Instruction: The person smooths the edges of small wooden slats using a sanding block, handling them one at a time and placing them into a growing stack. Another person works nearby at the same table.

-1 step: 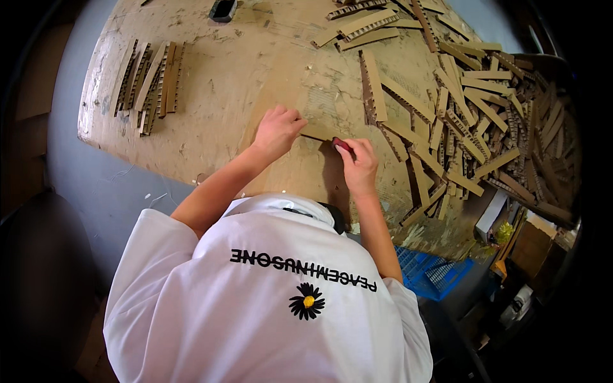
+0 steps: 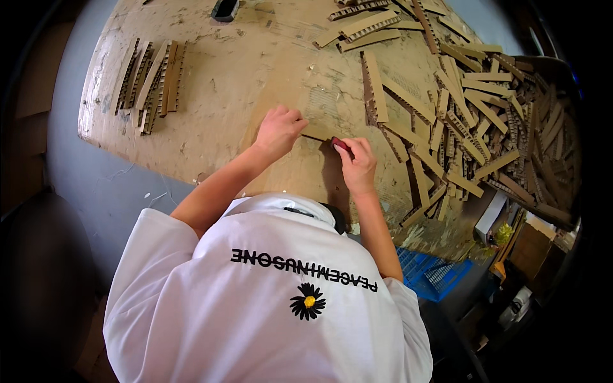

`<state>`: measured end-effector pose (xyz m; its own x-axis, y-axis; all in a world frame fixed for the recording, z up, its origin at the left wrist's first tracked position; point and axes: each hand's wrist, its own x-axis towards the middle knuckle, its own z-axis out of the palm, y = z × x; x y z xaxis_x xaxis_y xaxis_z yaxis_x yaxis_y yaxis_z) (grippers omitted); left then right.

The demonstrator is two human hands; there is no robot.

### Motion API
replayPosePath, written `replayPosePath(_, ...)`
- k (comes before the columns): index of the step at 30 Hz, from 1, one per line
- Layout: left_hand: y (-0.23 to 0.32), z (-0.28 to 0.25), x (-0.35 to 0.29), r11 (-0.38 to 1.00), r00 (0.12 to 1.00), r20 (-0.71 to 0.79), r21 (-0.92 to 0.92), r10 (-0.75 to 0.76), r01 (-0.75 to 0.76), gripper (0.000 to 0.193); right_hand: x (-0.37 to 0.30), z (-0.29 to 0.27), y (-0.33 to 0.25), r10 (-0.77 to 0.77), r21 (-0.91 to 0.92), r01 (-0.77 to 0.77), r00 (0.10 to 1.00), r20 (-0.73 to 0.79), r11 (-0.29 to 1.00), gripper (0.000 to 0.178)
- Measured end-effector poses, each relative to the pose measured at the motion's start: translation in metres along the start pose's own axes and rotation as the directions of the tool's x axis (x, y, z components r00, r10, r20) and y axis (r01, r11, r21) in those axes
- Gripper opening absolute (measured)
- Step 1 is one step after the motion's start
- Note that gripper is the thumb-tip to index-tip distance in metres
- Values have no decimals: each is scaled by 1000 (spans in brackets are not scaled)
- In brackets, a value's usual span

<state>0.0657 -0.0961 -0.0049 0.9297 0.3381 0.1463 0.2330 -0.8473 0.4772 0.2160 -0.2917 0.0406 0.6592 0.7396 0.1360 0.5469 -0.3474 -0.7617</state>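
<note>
My left hand point(image 2: 278, 133) is closed, its fingers bent down over the worktable, and what they hold, if anything, is hidden. To its right my right hand point(image 2: 357, 163) grips a small dark red handle point(image 2: 340, 144) between thumb and fingers. Between the two hands runs a thin dark strip point(image 2: 315, 137), close to the tabletop. Whether it belongs to the red-handled tool or is a separate piece, I cannot tell. Both hands are low over the near middle of the cardboard-covered table point(image 2: 217, 127).
Honeycomb cardboard strips point(image 2: 469, 115) lie heaped on the right, spilling from a dark bin point(image 2: 565, 223). On the left several strips point(image 2: 150, 83) lie side by side. A black container point(image 2: 225, 9) stands at the far edge. Below the table's right side is a blue crate point(image 2: 434, 274).
</note>
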Motion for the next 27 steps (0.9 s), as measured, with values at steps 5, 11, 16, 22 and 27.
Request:
replayPosePath(5, -4, 1, -2, 997, 999, 43, 74, -6, 3, 39, 8, 14, 6, -111, -120, 111, 994, 15, 987, 14)
replayPosePath(11, -5, -1, -1, 996, 999, 52, 86, -8, 3, 36, 14, 17, 9, -208, -221, 213, 977, 46, 952, 15)
replayPosePath(16, 3, -6, 6, 998, 995, 97, 47, -40, 36, 32, 18, 17, 5, -255, -309, 256, 966, 46, 916, 14)
replayPosePath(22, 11, -8, 94, 981, 995, -56, -166, 88, -96, 43, 16, 19, 14, -307, -383, 299, 951, 42, 874, 10)
replayPosePath(27, 26, 18, 210, 900, 928, -52, 267, 370, -344, 31, 18, 22, 12, -290, -392, 297, 954, 80, 871, 9)
